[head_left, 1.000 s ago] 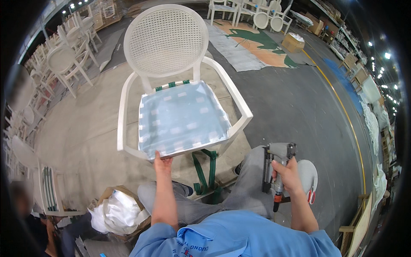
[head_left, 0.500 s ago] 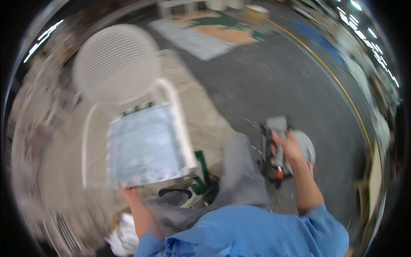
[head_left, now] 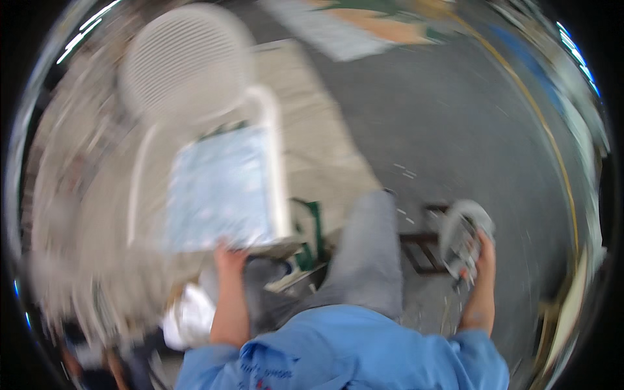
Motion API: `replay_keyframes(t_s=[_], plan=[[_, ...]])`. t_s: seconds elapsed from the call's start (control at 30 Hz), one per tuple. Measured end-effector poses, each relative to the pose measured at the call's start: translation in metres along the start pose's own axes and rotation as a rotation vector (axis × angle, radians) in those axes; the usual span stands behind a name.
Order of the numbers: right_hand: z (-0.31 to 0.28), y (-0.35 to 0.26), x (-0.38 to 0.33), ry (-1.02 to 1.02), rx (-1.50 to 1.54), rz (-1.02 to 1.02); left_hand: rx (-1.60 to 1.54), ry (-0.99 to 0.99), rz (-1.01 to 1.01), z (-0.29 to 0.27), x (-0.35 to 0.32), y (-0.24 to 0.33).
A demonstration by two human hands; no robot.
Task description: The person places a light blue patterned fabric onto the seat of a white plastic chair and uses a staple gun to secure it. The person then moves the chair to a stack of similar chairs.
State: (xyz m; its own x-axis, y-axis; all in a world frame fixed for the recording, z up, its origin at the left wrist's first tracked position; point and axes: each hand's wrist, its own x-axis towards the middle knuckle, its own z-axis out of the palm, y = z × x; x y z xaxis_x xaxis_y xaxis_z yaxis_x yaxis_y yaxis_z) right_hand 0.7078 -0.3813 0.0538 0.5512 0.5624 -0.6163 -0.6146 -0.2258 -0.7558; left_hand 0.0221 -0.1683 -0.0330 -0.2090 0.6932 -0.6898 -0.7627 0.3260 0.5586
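A white chair with a round ribbed back (head_left: 188,62) stands ahead on the left, with curved arms. Its square seat (head_left: 221,188) has a pale blue, shiny covering; dark green strips show behind and beside it. My left hand (head_left: 231,255) is closed at the seat's front edge, fingers over the rim. Off to the right, my right hand (head_left: 483,252) is closed around a grey hand tool (head_left: 463,242) with an orange-red fitting at its lower end. Behind that tool is a pale round dish-like thing (head_left: 472,211). Blur hides the tool's exact kind.
A dark slatted stool or frame (head_left: 421,252) stands beside my knee. Beige sheeting (head_left: 325,123) lies under the chair on the grey floor (head_left: 455,123). White cloth or plastic (head_left: 188,318) is bundled at lower left. Flat coloured sheets (head_left: 338,36) lie farther off; boards lean at far right.
My right hand has moved right and slightly down, off the dark stool, toward the round dish. My left hand has shifted right along the seat edge. The whole view has tilted.
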Motion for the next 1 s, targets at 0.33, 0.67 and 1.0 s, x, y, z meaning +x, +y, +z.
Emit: replay_keyframes(t_s=[0.33, 0.67, 1.0], plan=[[-0.039, 0.01, 0.039, -0.084, -0.238, 0.044, 0.12, 0.198, -0.013, -0.007, -0.018, -0.021], [-0.017, -0.017, 0.046, 0.457, -1.397, -0.222, -0.138, 0.138, 0.037, -0.002, -0.001, 0.001], [0.345, -0.109, 0.043, -0.323, -1.258, -0.993, -0.392, 0.341, 0.251, -0.008, 0.023, 0.037]])
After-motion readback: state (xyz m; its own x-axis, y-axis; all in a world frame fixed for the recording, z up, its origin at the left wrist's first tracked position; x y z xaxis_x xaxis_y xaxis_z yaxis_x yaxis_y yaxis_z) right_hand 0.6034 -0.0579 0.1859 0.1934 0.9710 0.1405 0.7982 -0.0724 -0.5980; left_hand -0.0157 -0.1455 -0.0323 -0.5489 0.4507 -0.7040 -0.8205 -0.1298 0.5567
